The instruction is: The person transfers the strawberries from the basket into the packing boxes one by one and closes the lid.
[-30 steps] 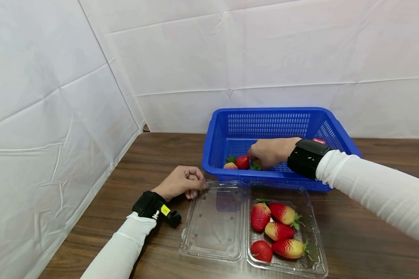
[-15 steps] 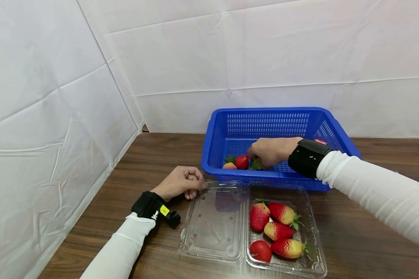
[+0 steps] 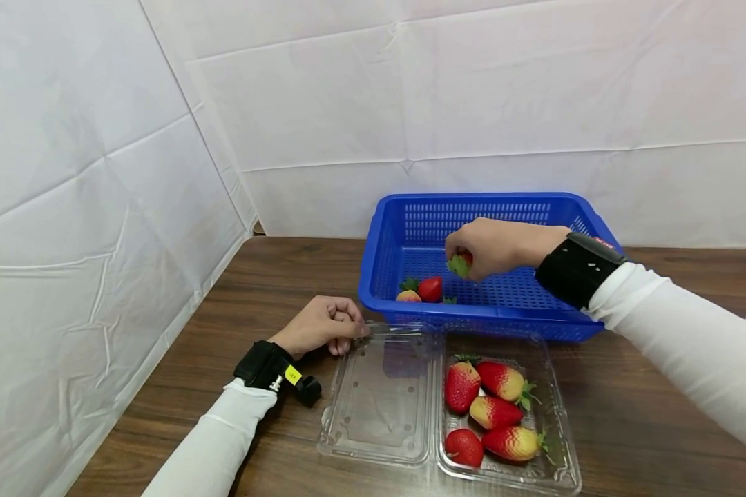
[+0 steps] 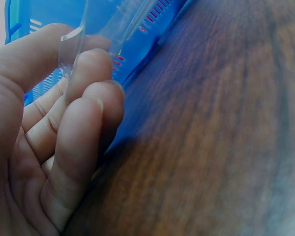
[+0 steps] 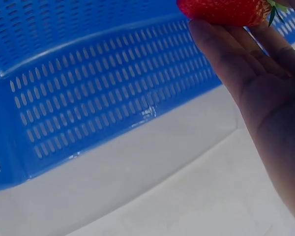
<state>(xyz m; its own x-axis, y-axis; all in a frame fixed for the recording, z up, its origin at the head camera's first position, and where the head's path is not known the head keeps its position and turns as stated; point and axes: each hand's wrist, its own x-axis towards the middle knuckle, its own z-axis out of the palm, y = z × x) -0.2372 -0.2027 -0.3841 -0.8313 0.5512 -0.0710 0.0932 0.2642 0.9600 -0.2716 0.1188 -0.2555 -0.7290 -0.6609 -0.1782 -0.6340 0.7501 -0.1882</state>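
My right hand [image 3: 494, 247] grips a strawberry [image 5: 226, 11] above the floor of the blue basket [image 3: 382, 276]; its green leaves poke out below the fingers in the head view. A few other strawberries [image 3: 431, 289] lie at the basket's front left. With thumb and fingertips my left hand [image 3: 323, 324] pinches the far left corner of the clear plastic lid [image 3: 382, 407], whose edge also shows between the fingers in the left wrist view. Joined to the lid on its right is the clamshell's tray [image 3: 562, 442], in which several red and yellow strawberries [image 3: 496, 412] lie.
The clamshell lies open on a dark wooden table [image 3: 224, 345], close against the basket's front. White cloth walls [image 3: 323, 124] rise behind and on the left. A black wrist device [image 3: 307, 390] sticks out beside the lid.
The right hand has risen from the basket's floor, up and slightly right in the head view, with a strawberry in its fingers. The left hand and the clamshell have stayed put.
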